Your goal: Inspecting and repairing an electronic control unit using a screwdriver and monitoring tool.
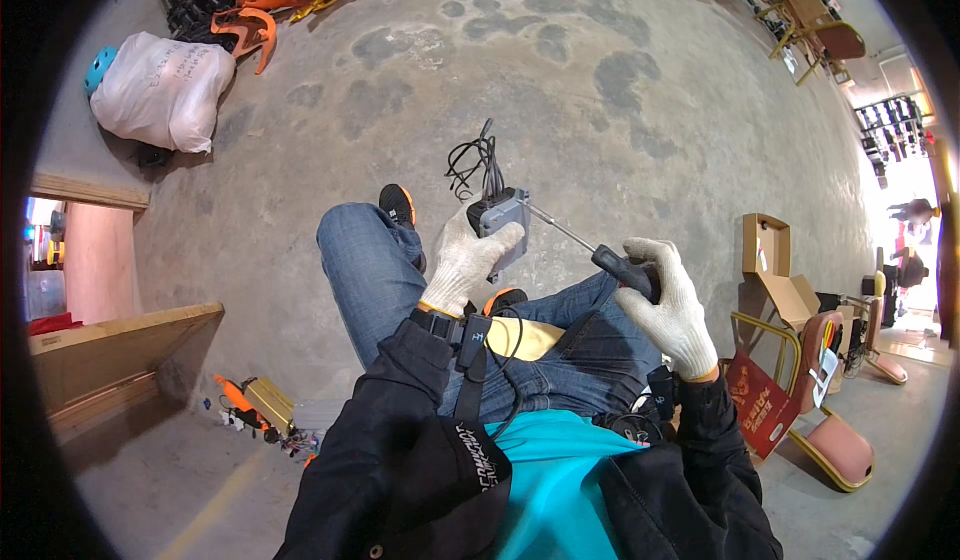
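My left hand (pixel 468 257), in a white knit glove, is closed around a grey box-shaped device (pixel 512 222) with a dark side. Black cables (pixel 487 165) hang in a loose bundle from its far end. My right hand (pixel 665 305), gloved the same way, grips the dark handle of a screwdriver (pixel 606 261). Its metal shaft points left, and the tip meets the right edge of the grey device. What lies at the tip is too small to make out. Both hands are above my bent legs in blue jeans (pixel 365 260).
A stuffed white bag (pixel 165 90) lies far left, near orange and black parts (pixel 245 35). A wooden-edged bench (pixel 130 325) stands at left, with small electronic parts (pixel 265 410) on the floor by it. At right are an open cardboard box (pixel 775 260) and chairs (pixel 835 440).
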Motion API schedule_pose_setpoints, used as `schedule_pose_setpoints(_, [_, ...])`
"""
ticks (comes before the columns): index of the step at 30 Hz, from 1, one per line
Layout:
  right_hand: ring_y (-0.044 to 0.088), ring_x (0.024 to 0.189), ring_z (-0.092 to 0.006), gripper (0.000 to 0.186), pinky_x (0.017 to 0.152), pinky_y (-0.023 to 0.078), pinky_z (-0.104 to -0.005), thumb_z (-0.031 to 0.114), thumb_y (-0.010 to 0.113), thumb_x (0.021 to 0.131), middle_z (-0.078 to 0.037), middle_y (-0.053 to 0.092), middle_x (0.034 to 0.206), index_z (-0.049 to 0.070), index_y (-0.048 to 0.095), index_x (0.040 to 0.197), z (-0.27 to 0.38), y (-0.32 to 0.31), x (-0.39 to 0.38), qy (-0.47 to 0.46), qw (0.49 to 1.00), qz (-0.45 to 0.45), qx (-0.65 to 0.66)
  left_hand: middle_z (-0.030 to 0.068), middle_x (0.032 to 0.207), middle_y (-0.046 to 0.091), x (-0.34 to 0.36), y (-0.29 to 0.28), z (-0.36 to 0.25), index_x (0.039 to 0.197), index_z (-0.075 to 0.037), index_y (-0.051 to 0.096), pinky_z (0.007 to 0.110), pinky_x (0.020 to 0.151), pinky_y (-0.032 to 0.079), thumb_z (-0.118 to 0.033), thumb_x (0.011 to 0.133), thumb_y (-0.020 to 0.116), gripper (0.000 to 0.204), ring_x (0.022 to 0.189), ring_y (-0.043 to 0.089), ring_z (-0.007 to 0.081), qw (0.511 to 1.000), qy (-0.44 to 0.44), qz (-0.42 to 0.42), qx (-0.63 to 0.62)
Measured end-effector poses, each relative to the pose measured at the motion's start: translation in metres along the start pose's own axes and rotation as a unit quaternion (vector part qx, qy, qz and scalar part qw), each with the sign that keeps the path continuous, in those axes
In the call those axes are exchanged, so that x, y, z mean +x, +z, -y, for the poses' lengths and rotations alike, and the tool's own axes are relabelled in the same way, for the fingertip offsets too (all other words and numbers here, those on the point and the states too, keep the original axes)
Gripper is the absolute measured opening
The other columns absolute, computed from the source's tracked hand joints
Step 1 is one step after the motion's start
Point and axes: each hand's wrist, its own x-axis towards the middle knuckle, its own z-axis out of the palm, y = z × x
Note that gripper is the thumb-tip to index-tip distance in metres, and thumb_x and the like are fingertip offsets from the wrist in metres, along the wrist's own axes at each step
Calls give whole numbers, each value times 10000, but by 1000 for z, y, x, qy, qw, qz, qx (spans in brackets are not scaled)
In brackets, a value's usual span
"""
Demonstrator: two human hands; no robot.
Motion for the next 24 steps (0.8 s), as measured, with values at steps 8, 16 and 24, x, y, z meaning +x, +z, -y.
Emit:
schedule_pose_setpoints(8, [701,976,-205,617,872,580,-345,55,720,905,-165,630,1251,3,495,1478,-9,5,-4,64,987,15,146,82,1143,791,5,-1,12,1368,-116,701,348,834,614,-320,819,877,612,985,758,207,1000,21,-19,13])
schedule_pose_setpoints(16, [683,803,-160,652,641,571,-300,48,702,949,-192,622,1278,4,422,1536,-1,7,-5,146,971,-33,186,80,1137,793,5,-1,9,1365,-96,698,340,842,610,-310,825,875,608,983,756,195,998,19,-30,60])
schedule_pose_setpoints(24, [650,741,-140,634,587,552,-298,99,692,998,-169,622,1163,-36,384,1535,-11,11,-3,151,960,-73,224,80,1196,745,-5,1,-15,1391,-37,653,338,858,589,-170,879,838,560,1031,699,182,998,-38,-19,45])
